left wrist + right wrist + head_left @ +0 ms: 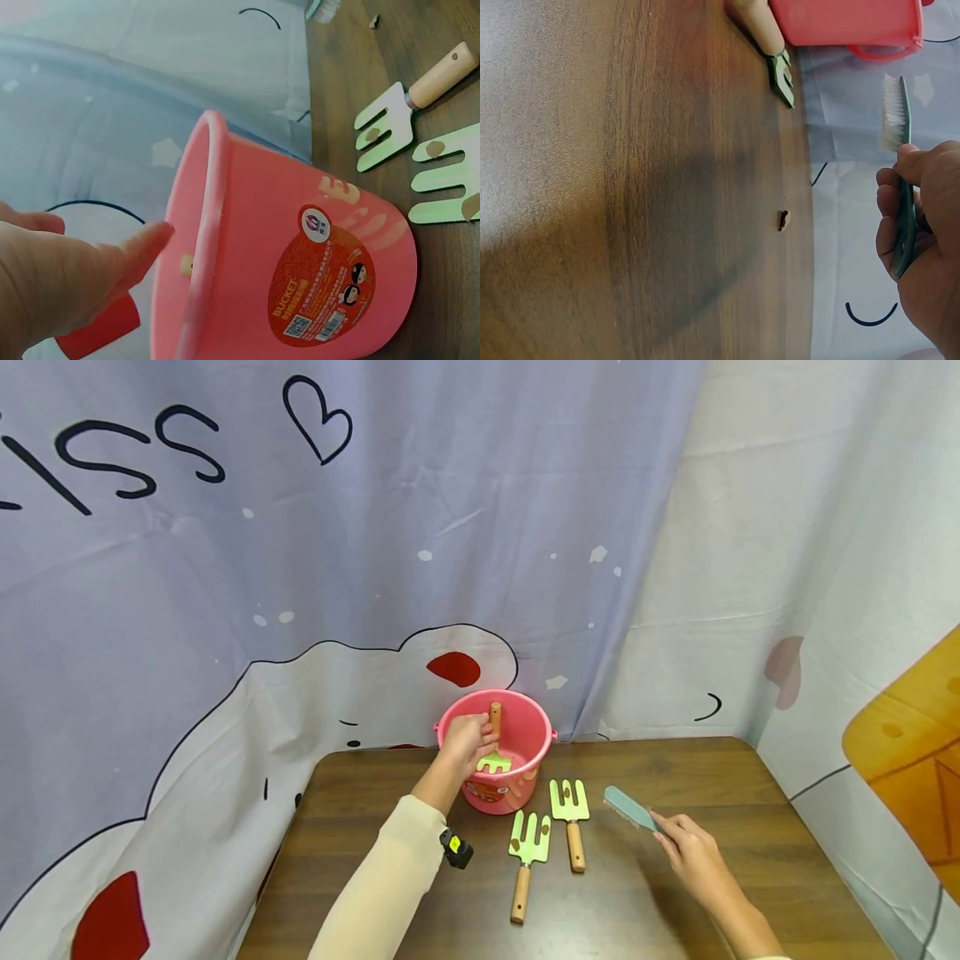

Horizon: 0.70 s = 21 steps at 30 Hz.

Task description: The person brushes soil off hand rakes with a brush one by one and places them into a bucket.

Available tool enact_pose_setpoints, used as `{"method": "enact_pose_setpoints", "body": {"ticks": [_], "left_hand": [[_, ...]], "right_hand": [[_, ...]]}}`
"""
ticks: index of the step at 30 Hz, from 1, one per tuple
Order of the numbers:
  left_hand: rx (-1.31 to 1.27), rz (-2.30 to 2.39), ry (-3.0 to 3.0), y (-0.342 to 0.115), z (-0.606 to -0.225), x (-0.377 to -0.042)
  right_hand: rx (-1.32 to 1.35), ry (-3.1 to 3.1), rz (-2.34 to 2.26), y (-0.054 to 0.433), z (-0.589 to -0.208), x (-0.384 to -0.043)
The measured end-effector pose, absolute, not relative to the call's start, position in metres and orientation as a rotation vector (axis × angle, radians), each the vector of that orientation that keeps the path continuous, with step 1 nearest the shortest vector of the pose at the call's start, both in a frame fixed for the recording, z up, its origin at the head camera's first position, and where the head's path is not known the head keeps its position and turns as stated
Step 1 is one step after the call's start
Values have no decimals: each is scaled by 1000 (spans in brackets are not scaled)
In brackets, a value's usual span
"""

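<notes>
Over the rim of a pink bucket (528,777) reaches my left hand (467,742), its fingers loosely extended. Inside the bucket a small green rake (495,763) stands with its wooden handle up, close beside those fingers in the head view. From the left wrist view, the hand (67,277) has nothing in its fingers, and the bucket (255,247) shows its printed label. My right hand (693,856) grips a teal brush (628,807) by its handle, above the table. White bristles show on the brush (896,112) in the right wrist view.
Two green garden forks with wooden handles, a nearer one (529,852) and a farther one (572,814), lie on the wooden table (345,868) in front of the bucket. A small brown scrap (784,220) lies toward the table's edge. A printed curtain (480,527) hangs behind.
</notes>
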State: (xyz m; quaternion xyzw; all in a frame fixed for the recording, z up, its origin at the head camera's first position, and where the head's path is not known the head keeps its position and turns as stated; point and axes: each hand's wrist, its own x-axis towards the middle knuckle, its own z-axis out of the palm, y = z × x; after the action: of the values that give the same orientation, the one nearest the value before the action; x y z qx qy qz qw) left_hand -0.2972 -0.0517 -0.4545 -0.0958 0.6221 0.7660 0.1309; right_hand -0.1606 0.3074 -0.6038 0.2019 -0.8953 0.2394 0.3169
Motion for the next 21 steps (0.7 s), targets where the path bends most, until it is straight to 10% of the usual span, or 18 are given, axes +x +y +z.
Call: {"method": "enact_pose_setpoints", "body": {"ticks": [21], "left_hand": [[291, 2082, 1767, -75, -455, -224]], "right_hand": [[523, -2406, 667, 306, -597, -167]]}}
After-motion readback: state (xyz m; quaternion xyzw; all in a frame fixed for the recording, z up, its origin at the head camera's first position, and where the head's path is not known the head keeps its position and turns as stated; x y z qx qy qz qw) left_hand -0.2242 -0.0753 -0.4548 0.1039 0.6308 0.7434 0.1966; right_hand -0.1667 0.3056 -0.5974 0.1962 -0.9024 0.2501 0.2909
